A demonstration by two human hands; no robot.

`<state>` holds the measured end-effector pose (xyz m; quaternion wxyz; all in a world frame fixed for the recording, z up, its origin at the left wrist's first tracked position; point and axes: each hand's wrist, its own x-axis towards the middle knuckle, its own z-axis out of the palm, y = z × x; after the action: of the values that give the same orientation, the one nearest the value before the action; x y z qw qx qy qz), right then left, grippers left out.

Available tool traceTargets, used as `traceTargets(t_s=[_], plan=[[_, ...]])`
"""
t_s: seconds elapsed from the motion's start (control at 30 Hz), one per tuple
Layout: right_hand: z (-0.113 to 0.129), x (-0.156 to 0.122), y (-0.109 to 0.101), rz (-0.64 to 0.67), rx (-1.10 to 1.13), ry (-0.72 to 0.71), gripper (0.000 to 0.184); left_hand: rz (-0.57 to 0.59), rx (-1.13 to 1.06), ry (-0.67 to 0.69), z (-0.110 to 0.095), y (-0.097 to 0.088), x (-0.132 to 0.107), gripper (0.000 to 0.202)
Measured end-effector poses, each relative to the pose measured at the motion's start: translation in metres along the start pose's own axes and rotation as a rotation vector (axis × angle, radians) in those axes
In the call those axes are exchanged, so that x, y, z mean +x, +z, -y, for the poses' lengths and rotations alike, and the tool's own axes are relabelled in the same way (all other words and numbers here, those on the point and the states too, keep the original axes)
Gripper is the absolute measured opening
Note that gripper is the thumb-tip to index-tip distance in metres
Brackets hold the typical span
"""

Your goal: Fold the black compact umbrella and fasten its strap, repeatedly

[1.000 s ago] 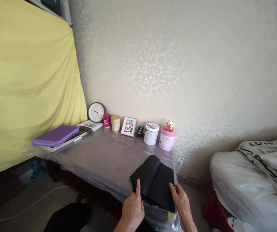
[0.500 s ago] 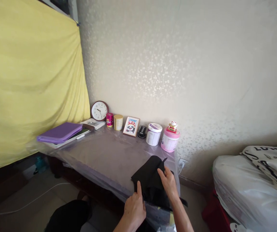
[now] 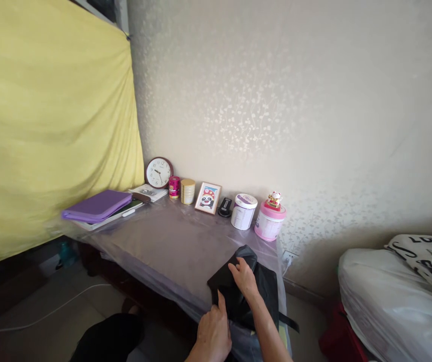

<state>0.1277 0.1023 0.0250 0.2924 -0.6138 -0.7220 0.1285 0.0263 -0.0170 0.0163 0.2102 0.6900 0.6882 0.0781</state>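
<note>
A piece of black fabric with a strap (image 3: pixel 264 284) lies spread over the near right corner of the table; its exact kind is unclear. My left hand (image 3: pixel 214 329) is at its near left edge, index finger stretched along the fabric and the other fingers curled in at the edge. My right hand (image 3: pixel 244 276) reaches over the middle of the fabric, its fingers closed on a raised fold near the far side. The strap hangs past the table's right edge. Parts of the fabric are hidden under my right forearm.
Along the wall stand a clock (image 3: pixel 159 172), a pink can (image 3: pixel 174 187), a yellow-lidded jar (image 3: pixel 188 192), a panda picture (image 3: pixel 207 198), a black device (image 3: pixel 225 207), a white tub (image 3: pixel 243 213) and a pink tub (image 3: pixel 270 223) topped by a cat figurine (image 3: pixel 274 200). A purple folder (image 3: pixel 97 206) lies left.
My right hand has moved left and farther away across the fabric, carrying a fold with it. More fabric now shows spread on the right. My left hand stays at the near left edge.
</note>
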Motion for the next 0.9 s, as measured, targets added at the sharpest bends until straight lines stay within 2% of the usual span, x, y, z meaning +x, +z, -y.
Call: traceTargets(t_s=[0.1, 0.23, 0.33, 0.47, 0.6, 0.77, 0.9], plan=[[0.009, -0.003, -0.007, 0.083, 0.059, 0.081, 0.032, -0.005, -0.015, -0.004, 0.000, -0.001, -0.002, 0.068], [0.020, -0.007, -0.016, 0.198, 0.250, 0.055, 0.030, -0.048, -0.060, 0.004, 0.001, -0.008, -0.010, 0.062], [0.023, -0.008, -0.018, 0.231, 0.275, 0.018, 0.034, -0.075, -0.024, 0.033, 0.000, -0.015, -0.011, 0.073], [0.023, -0.009, -0.017, 0.222, 0.192, -0.042, 0.035, -0.004, 0.053, 0.054, -0.001, -0.018, -0.002, 0.087], [0.024, -0.024, -0.019, 0.172, 0.158, -0.180, 0.029, 0.058, 0.020, 0.058, 0.001, -0.011, 0.007, 0.079], [0.018, -0.051, -0.021, 0.058, 0.152, -0.440, 0.027, 0.043, 0.017, 0.068, 0.004, 0.000, 0.009, 0.070], [0.002, -0.044, -0.016, 0.043, 0.067, -0.553, 0.027, 0.031, 0.023, 0.042, 0.002, 0.000, 0.011, 0.072]])
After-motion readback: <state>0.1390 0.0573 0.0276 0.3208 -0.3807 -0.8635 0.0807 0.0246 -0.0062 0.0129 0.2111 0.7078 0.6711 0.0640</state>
